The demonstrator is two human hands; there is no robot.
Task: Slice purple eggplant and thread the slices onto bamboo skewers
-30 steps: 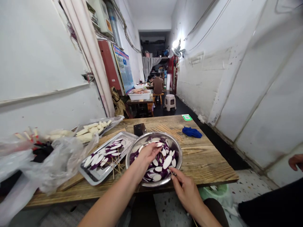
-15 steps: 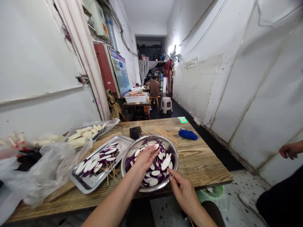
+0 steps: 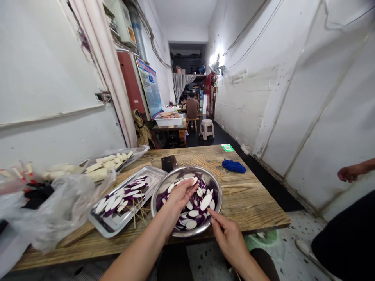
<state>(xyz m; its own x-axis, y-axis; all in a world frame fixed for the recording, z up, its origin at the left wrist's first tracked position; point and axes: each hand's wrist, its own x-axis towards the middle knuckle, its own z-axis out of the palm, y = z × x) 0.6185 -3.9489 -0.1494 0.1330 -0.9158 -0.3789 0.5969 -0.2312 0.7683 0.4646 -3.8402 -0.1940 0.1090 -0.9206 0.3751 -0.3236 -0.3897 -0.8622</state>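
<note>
A steel bowl (image 3: 217, 212) full of sliced eggplant (image 3: 191, 224), white inside with purple skin, stands at the table's front edge. Over the bowl, my left hand (image 3: 182, 194) is closed on an eggplant slice (image 3: 194, 180) held at the fingertips. My right hand (image 3: 227, 234), at the bowl's right rim, pinches a thin bamboo skewer that is mostly hidden by the fingers. An oval eggplant slice (image 3: 206, 202) lies at the skewer's far end; whether it is pierced I cannot tell. Left of the bowl, a metal tray (image 3: 109, 230) bears skewered eggplant slices (image 3: 117, 201) with their sticks overhanging the edge.
Loose bamboo skewers (image 3: 205, 164) and a blue cloth (image 3: 233, 166) lie behind the bowl on the wooden table (image 3: 252, 195). Plastic bags (image 3: 67, 207) and pale cut pieces (image 3: 108, 162) sit at left. A person's hand (image 3: 351, 173) shows at right; another person (image 3: 192, 108) sits far back.
The view has shifted slightly. Both my hands keep nearly the same place over the bowl. The standing person's hand at right has moved a little left and down.
</note>
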